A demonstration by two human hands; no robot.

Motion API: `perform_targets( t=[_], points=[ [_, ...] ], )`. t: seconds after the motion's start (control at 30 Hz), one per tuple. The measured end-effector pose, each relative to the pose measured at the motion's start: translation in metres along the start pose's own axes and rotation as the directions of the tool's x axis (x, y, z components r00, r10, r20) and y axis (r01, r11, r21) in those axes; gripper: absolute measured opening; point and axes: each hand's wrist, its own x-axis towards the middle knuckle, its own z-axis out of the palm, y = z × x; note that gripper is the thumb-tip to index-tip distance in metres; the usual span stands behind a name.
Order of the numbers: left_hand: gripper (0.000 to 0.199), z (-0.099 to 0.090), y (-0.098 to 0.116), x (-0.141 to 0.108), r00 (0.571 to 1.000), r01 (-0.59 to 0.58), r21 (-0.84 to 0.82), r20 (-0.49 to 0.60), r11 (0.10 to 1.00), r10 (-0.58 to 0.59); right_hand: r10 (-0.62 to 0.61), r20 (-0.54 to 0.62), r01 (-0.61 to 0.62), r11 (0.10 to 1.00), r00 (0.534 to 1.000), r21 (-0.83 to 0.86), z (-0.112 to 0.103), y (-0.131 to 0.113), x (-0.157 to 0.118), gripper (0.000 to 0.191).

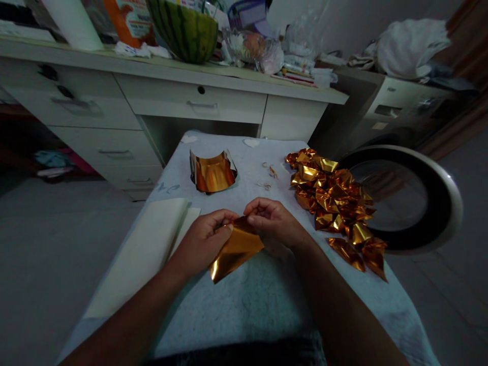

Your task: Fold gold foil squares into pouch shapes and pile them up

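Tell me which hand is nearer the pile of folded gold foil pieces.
Right. The right hand is left of the foil pile, apart from it; the left hand is farther left, across the gold foil sheet.

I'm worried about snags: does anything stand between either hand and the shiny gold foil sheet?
Nothing visible does: the left hand and right hand both hold the shiny gold foil sheet directly. The heap of folded gold foil pieces lies apart, to the right.

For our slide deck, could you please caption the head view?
Left hand and right hand hold a shiny gold foil sheet, left of a heap of folded gold foil pieces.
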Motion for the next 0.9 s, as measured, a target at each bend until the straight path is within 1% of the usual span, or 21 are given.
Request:
perform_targets(
  t=[0.1,0.17,0.2,0.27,0.33,0.4,0.47,0.53,0.6,0.67,0.77,0.9],
  points=[
    [0.026,0.001,0.0,0.002,0.998,-0.05,0.162,0.051,0.985,0.043,0.014,-0.023,-0.017,0.992,1.0,-0.127,0.0,0.005,0.003,0.014],
    [0.026,0.002,0.001,0.003,0.994,-0.106,0.304,0.065,0.947,0.09,0.028,-0.043,-0.036,0.974,0.999,-0.224,-0.001,0.009,0.005,0.009],
    [0.027,0.002,0.0,0.004,0.991,-0.132,0.386,0.066,0.913,0.115,0.03,-0.054,-0.043,0.963,0.998,-0.268,-0.001,0.012,0.005,0.006],
    [0.027,0.003,-0.003,0.006,0.984,-0.174,0.551,0.067,0.817,0.164,0.02,-0.068,-0.043,0.931,0.998,-0.362,-0.002,0.015,0.006,0.001],
    [0.025,0.003,-0.007,0.008,0.974,-0.207,0.685,0.075,0.699,0.216,-0.012,-0.075,-0.025,0.878,0.997,-0.477,-0.002,0.017,0.006,0.005],
    [0.022,0.004,-0.011,0.01,0.96,-0.233,0.764,0.082,0.601,0.269,-0.055,-0.08,-0.004,0.796,0.995,-0.606,-0.001,0.016,0.006,0.009],
    [0.021,0.006,-0.013,0.009,0.948,-0.241,0.805,0.075,0.542,0.31,-0.093,-0.077,0.01,0.702,0.993,-0.712,0.0,0.014,0.006,0.012],
    [0.02,0.009,-0.015,0.007,0.943,-0.25,0.819,0.085,0.517,0.322,-0.133,-0.058,0.034,0.601,0.989,-0.798,0.0,0.013,0.006,0.014],
    [0.02,0.013,-0.015,0.004,0.943,-0.278,0.819,0.135,0.502,0.303,-0.184,-0.032,0.066,0.504,0.982,-0.861,0.0,0.014,0.007,0.014],
    [0.021,0.016,-0.015,0.001,0.945,-0.298,0.827,0.184,0.477,0.271,-0.22,-0.009,0.089,0.433,0.976,-0.897,-0.001,0.016,0.007,0.014],
    [0.025,0.02,-0.014,-0.002,0.945,-0.301,0.856,0.208,0.42,0.253,-0.225,-0.008,0.084,0.395,0.974,-0.915,-0.003,0.019,0.006,0.013],
    [0.033,0.023,-0.015,-0.004,0.938,-0.315,0.881,0.234,0.351,0.256,-0.212,-0.033,0.057,0.409,0.977,-0.911,-0.003,0.017,0.005,0.012]
  ],
)
